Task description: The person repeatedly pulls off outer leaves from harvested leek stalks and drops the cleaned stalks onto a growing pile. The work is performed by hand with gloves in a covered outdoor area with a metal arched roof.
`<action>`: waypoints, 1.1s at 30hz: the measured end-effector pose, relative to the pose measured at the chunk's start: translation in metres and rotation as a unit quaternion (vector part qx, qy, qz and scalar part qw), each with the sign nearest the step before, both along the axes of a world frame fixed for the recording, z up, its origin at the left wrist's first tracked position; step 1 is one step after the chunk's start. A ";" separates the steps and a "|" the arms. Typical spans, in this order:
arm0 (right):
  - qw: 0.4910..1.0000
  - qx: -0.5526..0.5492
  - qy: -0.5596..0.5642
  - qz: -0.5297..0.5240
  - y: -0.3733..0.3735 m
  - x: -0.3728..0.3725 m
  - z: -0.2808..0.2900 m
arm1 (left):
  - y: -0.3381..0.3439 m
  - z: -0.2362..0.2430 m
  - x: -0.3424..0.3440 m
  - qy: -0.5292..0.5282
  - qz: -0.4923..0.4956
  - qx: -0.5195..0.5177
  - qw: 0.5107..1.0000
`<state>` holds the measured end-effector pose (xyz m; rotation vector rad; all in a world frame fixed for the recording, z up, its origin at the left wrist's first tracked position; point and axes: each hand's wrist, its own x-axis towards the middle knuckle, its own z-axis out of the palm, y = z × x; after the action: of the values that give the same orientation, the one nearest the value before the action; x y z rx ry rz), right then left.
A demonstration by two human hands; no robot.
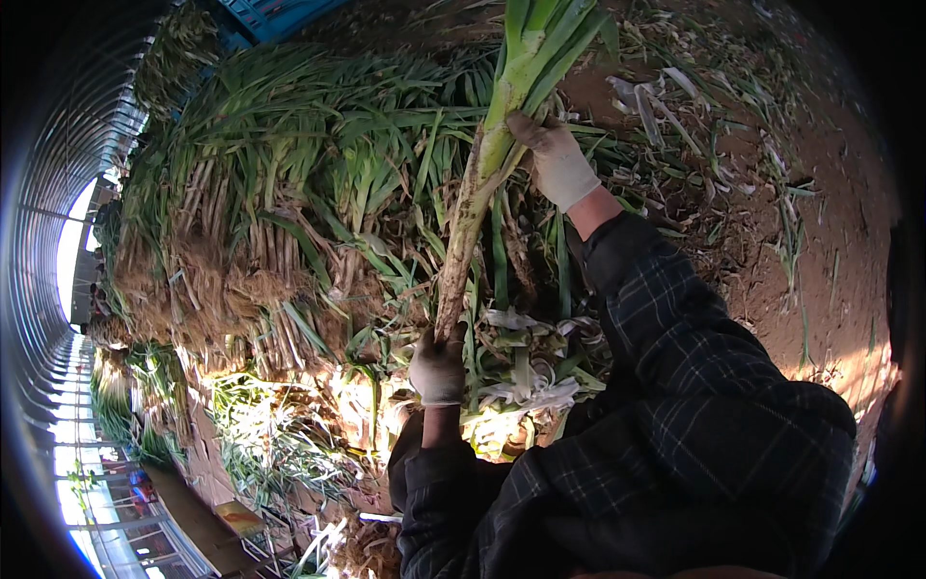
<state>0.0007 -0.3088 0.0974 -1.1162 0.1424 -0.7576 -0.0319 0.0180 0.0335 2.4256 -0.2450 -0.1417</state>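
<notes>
A single thick leek (471, 207) with green leaves and a soil-stained shank stretches between my two gloved hands. At its lower end, my left hand (438, 369) closes round the root end, hiding the roots. My right hand (557, 161) grips it higher up, where the leaves begin to fan out. The leek slants, with its leaves toward the top of the view. Beyond it lies a large heap of leeks (289, 164), their leaves away from me and their brown roots on the near side. Stripped leaves and peelings (526, 372) lie beneath my hands.
Bare brown soil (810, 241) with scattered leaf scraps spreads to the right. Loose green leaves (275, 434) lie at the lower left, near more standing bundles (145, 396). A blue frame (265, 17) rises at the far side. Ribbed tunnel walls (48, 222) curve along the left.
</notes>
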 end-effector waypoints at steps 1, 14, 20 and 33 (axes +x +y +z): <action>0.998 0.048 0.001 0.027 -0.003 0.000 -0.001 | 0.000 -0.001 0.000 -0.004 0.006 0.016 1.000; 0.430 -0.788 0.019 0.440 0.152 -0.067 -0.056 | 0.006 -0.019 0.019 0.099 -0.042 -0.396 0.912; 0.431 -0.635 0.412 0.490 0.116 -0.040 -0.052 | 0.013 -0.008 0.024 0.139 -0.022 -0.335 0.932; 0.991 -0.073 0.107 0.034 -0.006 0.011 -0.021 | 0.002 -0.015 -0.010 0.356 -0.135 -0.298 0.875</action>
<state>0.0116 -0.3153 0.0762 -1.3342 0.2315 -0.5928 -0.0419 0.0203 0.0180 1.5804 -0.2378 -0.9220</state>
